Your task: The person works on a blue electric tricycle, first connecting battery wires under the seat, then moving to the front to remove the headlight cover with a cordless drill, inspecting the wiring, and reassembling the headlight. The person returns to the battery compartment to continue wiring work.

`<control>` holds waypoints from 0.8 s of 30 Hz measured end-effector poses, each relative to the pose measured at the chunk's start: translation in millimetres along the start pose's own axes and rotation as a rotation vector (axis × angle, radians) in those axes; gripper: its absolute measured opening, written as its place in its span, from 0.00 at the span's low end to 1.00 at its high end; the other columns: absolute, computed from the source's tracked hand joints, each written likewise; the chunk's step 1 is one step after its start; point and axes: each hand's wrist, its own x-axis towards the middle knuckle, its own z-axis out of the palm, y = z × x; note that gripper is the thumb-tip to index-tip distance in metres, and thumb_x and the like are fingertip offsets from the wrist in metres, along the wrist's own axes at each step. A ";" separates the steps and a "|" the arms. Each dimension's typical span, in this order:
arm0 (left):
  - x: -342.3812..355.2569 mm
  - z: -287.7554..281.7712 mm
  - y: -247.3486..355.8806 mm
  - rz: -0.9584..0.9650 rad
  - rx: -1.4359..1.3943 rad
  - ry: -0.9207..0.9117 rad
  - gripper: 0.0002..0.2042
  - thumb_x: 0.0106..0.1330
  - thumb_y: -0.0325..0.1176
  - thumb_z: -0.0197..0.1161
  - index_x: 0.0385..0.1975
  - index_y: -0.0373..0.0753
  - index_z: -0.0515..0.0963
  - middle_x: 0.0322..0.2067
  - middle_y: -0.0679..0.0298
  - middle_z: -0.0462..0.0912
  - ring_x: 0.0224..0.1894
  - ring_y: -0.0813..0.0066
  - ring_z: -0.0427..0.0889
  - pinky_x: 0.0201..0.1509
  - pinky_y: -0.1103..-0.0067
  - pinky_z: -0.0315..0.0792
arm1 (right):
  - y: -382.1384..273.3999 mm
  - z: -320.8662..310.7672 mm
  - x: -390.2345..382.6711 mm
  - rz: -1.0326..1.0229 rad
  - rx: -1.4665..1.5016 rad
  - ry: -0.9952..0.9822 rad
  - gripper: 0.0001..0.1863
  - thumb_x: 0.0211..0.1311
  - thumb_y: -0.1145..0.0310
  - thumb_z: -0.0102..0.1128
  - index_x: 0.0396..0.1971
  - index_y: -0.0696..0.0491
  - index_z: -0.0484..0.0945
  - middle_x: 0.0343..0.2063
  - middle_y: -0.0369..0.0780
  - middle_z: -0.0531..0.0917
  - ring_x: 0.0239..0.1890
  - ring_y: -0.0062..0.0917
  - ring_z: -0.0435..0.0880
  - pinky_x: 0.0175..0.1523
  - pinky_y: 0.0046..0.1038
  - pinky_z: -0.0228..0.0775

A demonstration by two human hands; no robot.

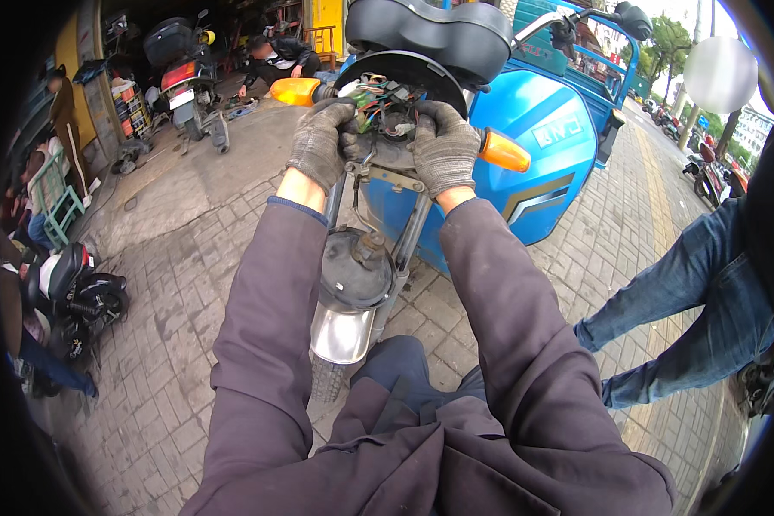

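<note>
Multicoloured wires with plastic connectors crowd a round black headlamp housing at the upper centre of the frame. The left hand and right hand, in grey-brown knitted gloves, curl inward from opposite sides, likely because that braces the housing while leaving the wires reachable (whether either one grasps a wire, I cannot tell). Upper right of centre, a glossy blue plastic fairing bears a pale lettered badge.

Soft daylight is falling on the paving, glare is whitening the metal fender, the shop interior is lying dim, and fisheye distortion is bending edges.
</note>
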 end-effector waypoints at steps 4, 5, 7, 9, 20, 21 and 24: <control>2.6 -4.6 -2.8 -0.001 -0.080 0.002 0.04 0.64 0.27 0.57 0.37 0.38 0.74 0.21 0.67 0.73 0.16 0.83 0.66 0.16 0.85 0.60 | 6.6 -0.7 -3.4 0.024 0.052 -0.032 0.07 0.58 0.76 0.58 0.34 0.55 0.83 0.27 0.48 0.85 0.32 0.38 0.86 0.39 0.33 0.77; 3.5 -5.1 -3.8 0.012 -0.095 0.014 0.05 0.64 0.26 0.57 0.37 0.35 0.74 0.21 0.66 0.73 0.15 0.83 0.67 0.15 0.84 0.61 | 6.8 -2.6 -5.1 -0.008 0.001 -0.027 0.07 0.57 0.77 0.58 0.34 0.56 0.84 0.27 0.47 0.85 0.32 0.36 0.87 0.39 0.31 0.77; 4.3 -6.1 -6.3 0.043 -0.065 0.013 0.06 0.64 0.26 0.57 0.38 0.35 0.74 0.21 0.66 0.74 0.15 0.82 0.67 0.15 0.84 0.62 | 5.2 -5.4 -7.8 -0.116 -0.044 -0.033 0.08 0.55 0.78 0.59 0.33 0.54 0.84 0.29 0.47 0.84 0.33 0.40 0.85 0.40 0.35 0.77; 4.4 -6.1 -8.5 0.095 -0.024 0.003 0.07 0.63 0.25 0.57 0.40 0.34 0.74 0.21 0.66 0.74 0.15 0.82 0.68 0.15 0.84 0.62 | 2.8 -8.6 -9.8 -0.250 -0.124 -0.049 0.09 0.52 0.79 0.59 0.32 0.52 0.84 0.31 0.47 0.83 0.35 0.44 0.83 0.41 0.39 0.76; -9.7 8.7 -23.1 0.342 0.213 -0.200 0.14 0.63 0.23 0.60 0.48 0.34 0.73 0.31 0.64 0.80 0.27 0.80 0.78 0.33 0.82 0.75 | -1.6 -2.4 3.3 -0.045 -0.272 -0.147 0.18 0.57 0.74 0.58 0.49 0.52 0.75 0.33 0.51 0.82 0.38 0.49 0.82 0.46 0.45 0.74; -12.8 11.1 -23.8 0.347 0.269 -0.231 0.16 0.64 0.22 0.58 0.53 0.34 0.73 0.38 0.62 0.81 0.33 0.80 0.80 0.39 0.82 0.77 | -2.3 -2.4 5.6 -0.068 -0.254 -0.147 0.18 0.56 0.74 0.58 0.49 0.52 0.76 0.35 0.52 0.82 0.40 0.49 0.82 0.47 0.44 0.73; -18.2 20.9 -27.8 0.399 0.384 -0.255 0.18 0.65 0.23 0.57 0.55 0.35 0.72 0.42 0.63 0.82 0.37 0.80 0.81 0.43 0.82 0.77 | -4.3 -2.1 11.1 -0.066 -0.211 -0.158 0.17 0.56 0.76 0.57 0.47 0.48 0.79 0.42 0.51 0.81 0.46 0.48 0.80 0.53 0.42 0.72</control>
